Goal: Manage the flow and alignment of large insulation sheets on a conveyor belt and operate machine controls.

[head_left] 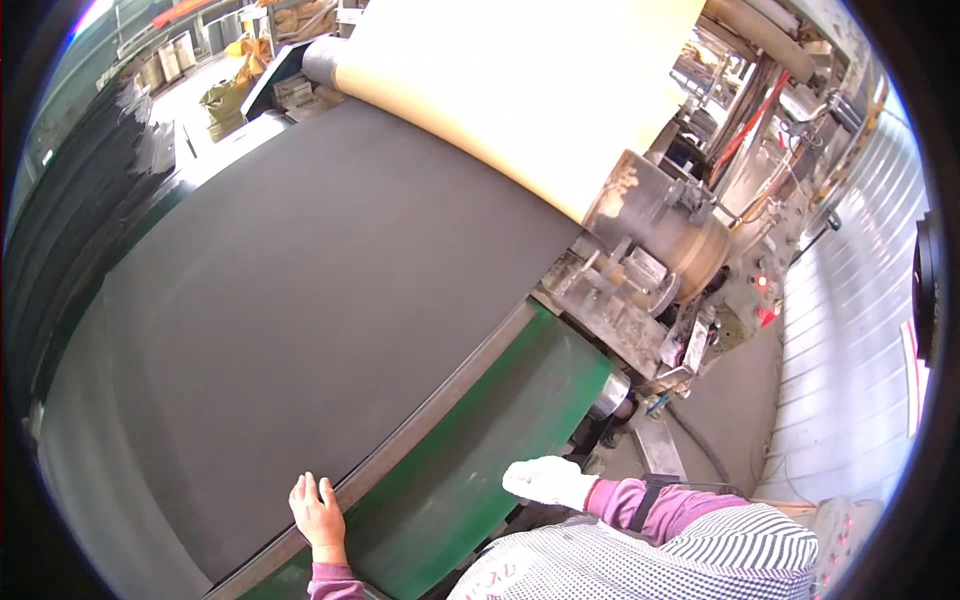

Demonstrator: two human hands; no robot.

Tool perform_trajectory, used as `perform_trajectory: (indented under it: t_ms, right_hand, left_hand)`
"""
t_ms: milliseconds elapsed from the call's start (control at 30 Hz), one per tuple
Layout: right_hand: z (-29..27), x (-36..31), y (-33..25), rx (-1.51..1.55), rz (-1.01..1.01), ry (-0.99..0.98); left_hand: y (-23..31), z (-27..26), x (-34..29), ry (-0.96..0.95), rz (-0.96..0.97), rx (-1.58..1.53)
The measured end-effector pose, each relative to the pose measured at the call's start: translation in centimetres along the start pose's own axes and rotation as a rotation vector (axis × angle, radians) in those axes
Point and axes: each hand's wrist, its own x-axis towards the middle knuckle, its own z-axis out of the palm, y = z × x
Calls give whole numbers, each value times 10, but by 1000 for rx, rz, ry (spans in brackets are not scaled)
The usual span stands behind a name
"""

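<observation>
My bare left hand (318, 515) rests at the near edge of a wide dark grey sheet (330, 290), by a narrow metal strip (420, 415). Its fingers are apart and it holds nothing. My right hand (548, 481), in a white knit glove, is at the near edge of a green belt (500, 420). Its fingers blend together in the glove, so whether it is closed does not show. The sheet stretches away, nearly flat, to a big roller (670, 225) at the far side. A bright pale-yellow sheet (500, 90) passes over that roller.
Metal brackets and fittings (620, 290) sit at the roller's right end. A control panel (765, 275) with red lights stands beyond them, near a corrugated wall (850, 300). Dark layered material (80, 190) hangs at the left. Sacks (225, 100) lie at the far left.
</observation>
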Motion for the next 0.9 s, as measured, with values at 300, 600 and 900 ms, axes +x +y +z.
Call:
perform_trajectory:
  t_ms: [300,600,900]
  right_hand:
    - [-15,-11,22,-235,-3,86]
    - [-27,49,-37,232,-263,353]
    - [-21,140,-123,176,-559,429]
  left_hand:
    - [-100,-51,-16,1,-99,381]
    - [7,-21,-1,378,7,-83]
    - [-223,-92,-17,69,-685,311]
